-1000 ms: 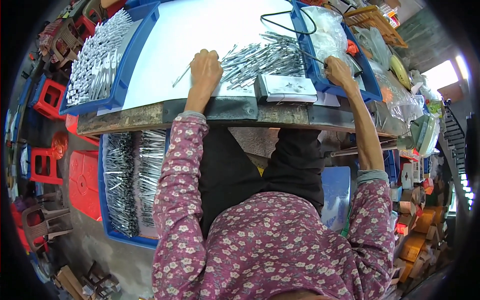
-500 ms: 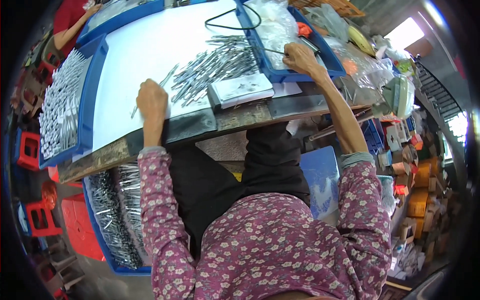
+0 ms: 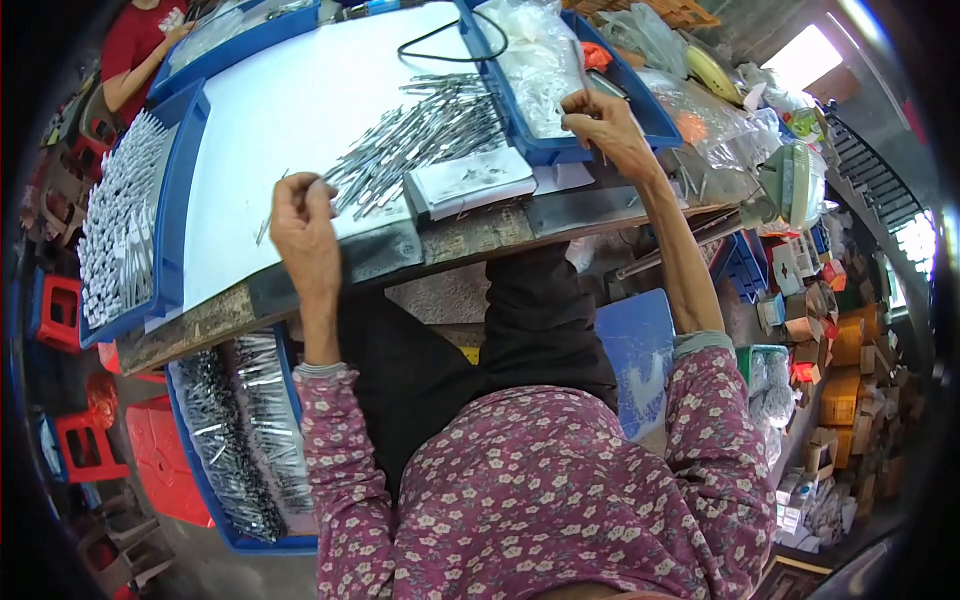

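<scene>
My left hand [image 3: 303, 215] is closed above the white sheet, and the ends of thin metal rods [image 3: 262, 231] stick out beside its curled fingers. To its right lies a loose heap of thin, shiny metal rods [image 3: 425, 135]. My right hand [image 3: 608, 128], over the near end of a blue tray [image 3: 560, 152], pinches one slim rod [image 3: 581, 62] that stands up from the fingers. Clear plastic bags [image 3: 530, 60] fill that tray. A small white block-like stack [image 3: 470, 183] with dark smudges sits at the table's near edge, in front of the heap.
At the left, a blue tray [image 3: 172, 270] holds many bundled white-ended sticks [image 3: 125, 200]. Another blue tray [image 3: 225, 540] of metal pieces is below the table. A black cord loop [image 3: 425, 52] lies at the back. A person in red [image 3: 130, 50] sits far left. Red stools [image 3: 60, 310] stand nearby.
The rod in my right hand has swung from pointing left to pointing upward. My left hand has turned and its fingers have loosened a little. The view has shifted slightly.
</scene>
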Motion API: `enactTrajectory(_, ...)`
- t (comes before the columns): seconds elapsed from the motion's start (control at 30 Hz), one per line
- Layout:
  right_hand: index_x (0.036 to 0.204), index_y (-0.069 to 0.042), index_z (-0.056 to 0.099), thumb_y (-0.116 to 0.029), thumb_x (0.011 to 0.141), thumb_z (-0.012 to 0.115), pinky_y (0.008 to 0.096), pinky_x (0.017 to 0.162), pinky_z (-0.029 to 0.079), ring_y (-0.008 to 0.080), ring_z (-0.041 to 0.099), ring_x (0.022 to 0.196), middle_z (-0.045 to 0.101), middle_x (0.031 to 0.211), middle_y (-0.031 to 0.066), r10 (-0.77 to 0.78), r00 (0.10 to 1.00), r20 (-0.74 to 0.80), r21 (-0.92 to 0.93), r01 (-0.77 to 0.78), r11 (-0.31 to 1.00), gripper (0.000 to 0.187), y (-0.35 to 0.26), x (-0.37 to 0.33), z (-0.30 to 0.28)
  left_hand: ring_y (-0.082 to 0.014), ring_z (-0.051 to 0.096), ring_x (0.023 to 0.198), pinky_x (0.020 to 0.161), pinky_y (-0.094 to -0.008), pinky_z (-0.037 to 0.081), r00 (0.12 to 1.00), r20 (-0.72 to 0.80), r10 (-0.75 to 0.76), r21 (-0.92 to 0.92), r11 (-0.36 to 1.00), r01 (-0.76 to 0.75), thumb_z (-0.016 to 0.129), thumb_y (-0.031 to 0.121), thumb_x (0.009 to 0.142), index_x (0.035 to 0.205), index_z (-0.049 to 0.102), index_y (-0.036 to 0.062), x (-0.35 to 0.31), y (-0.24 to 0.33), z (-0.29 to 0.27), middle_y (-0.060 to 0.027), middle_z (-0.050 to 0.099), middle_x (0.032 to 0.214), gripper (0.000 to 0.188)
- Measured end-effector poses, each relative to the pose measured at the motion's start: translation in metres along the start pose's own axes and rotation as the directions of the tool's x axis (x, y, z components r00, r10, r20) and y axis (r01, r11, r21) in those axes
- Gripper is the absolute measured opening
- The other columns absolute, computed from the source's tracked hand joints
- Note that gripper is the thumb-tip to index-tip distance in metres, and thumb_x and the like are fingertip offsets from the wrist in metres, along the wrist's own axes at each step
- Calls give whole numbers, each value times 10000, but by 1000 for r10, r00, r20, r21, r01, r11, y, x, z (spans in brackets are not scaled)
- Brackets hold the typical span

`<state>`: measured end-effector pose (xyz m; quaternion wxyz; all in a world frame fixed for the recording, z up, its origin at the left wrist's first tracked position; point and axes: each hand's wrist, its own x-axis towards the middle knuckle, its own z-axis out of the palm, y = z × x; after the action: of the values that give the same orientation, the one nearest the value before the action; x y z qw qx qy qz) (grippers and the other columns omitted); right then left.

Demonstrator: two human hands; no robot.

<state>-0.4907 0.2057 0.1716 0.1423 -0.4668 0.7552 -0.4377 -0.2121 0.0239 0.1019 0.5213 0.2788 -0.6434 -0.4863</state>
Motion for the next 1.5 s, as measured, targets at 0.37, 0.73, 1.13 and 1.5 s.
enactTrajectory(0.37, 942, 22, 585, -45, 792, 594, 169, 645, 397, 40, 490, 716, 552, 770, -18, -253, 967, 34, 115, 248, 962, 165, -56, -67, 64, -41, 454, 603, 554, -171, 385, 907, 409, -98, -351, 901, 256, 458, 46, 867, 907, 495, 11, -62, 36, 33, -28, 564, 729, 65)
enactTrajectory(0.73, 871, -15, 597, 69, 660, 629, 287, 525, 412, 220, 532, 601, 554, 691, 88, -638, 770, 24, -277, 618, 735, 230, -66, -90, 85, -35, 486, 601, 549, -159, 403, 876, 469, -114, -412, 848, 332, 464, 76, 879, 912, 488, 14, -69, 34, 40, -44, 590, 732, 75)
enactTrajectory(1.13, 857, -34, 604, 53, 653, 638, 296, 544, 439, 229, 559, 637, 561, 726, 78, -614, 783, 96, -341, 606, 719, 225, -61, -94, 88, -41, 497, 596, 547, -162, 410, 869, 483, -109, -414, 846, 336, 469, 69, 873, 917, 490, 10, -71, 30, 40, -50, 591, 730, 77)
enactTrajectory(1.5, 893, -54, 623, 90, 616, 597, 288, 590, 428, 206, 535, 697, 563, 732, 57, -542, 817, 197, -312, 577, 755, 313, -59, -84, 83, -51, 514, 595, 544, -166, 431, 883, 450, -136, -504, 777, 377, 478, 57, 863, 927, 500, 7, -69, 17, 43, -63, 590, 714, 84)
